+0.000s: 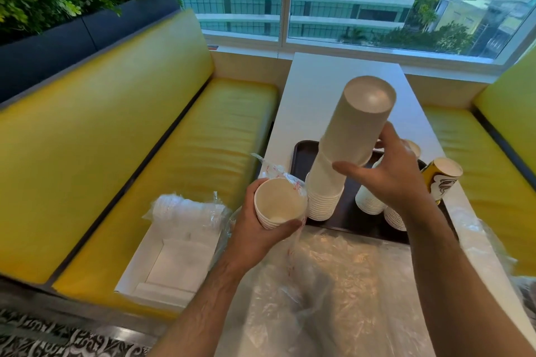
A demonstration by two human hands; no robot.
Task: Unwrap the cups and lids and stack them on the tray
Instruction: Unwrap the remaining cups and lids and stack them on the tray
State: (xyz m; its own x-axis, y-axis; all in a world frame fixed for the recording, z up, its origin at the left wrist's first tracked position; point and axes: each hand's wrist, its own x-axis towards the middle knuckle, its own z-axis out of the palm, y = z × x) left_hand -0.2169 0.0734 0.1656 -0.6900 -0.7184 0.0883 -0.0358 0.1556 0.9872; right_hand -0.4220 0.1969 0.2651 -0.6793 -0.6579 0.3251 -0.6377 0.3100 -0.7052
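Note:
My right hand grips a nested stack of white paper cups, held upside down and tilted over the dark tray. Below it a taller upside-down stack of white cups stands on the tray. My left hand holds a short stack of white cups, mouth facing me, with clear red-printed wrap trailing from it. Two more low cup stacks sit on the tray's right part. A bag of clear lids lies on the left bench.
Crumpled clear plastic wrap covers the near end of the white table. A yellow printed cup stack lies at the tray's right edge. An open white box sits on the left yellow bench. Another yellow bench is at right.

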